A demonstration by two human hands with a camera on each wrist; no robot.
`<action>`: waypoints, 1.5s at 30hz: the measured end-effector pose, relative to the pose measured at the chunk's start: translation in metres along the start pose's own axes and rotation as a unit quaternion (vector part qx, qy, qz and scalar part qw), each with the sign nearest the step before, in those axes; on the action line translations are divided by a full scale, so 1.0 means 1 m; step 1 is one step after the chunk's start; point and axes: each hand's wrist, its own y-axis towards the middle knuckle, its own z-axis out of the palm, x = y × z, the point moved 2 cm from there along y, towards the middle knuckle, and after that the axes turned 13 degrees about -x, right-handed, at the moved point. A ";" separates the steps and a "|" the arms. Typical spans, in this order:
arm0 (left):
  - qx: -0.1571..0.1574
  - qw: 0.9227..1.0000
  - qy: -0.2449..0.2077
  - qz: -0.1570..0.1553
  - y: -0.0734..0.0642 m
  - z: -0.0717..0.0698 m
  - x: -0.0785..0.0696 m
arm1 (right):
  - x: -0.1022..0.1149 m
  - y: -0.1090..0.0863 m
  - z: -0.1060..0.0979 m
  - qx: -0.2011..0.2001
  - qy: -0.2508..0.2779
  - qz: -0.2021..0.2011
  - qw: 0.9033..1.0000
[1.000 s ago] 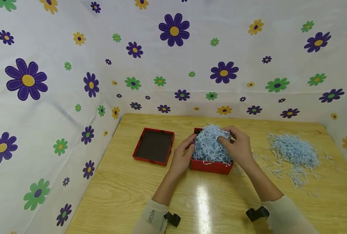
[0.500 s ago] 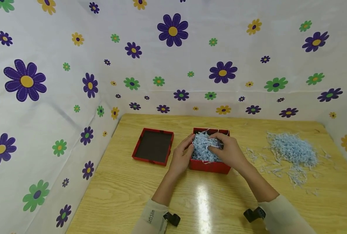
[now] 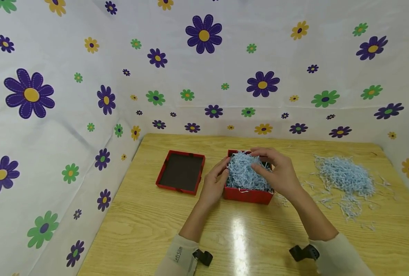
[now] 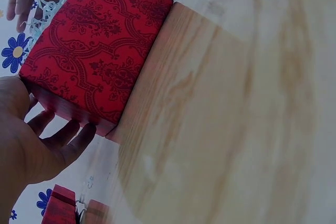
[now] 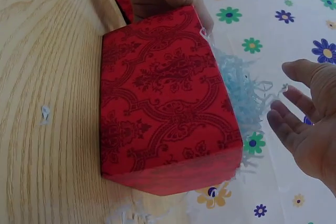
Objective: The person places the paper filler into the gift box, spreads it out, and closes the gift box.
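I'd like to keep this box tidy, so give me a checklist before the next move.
1. Red box upright on the table: ok.
2. Left hand against its left side: ok.
3. Right hand clear of the shredded paper: cannot tell; a wisp shows by its fingertips.
4. Shredded paper inside the rim: not ok; a pale strand hangs over the near edge.
5. Table free of scraps: not ok; bits lie around the loose pile.
6. Lid apart from the box: ok.
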 end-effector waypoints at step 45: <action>-0.002 1.000 0.000 -0.025 -0.001 0.000 -0.003 | -0.021 -0.003 0.023 0.288 0.023 0.146 0.946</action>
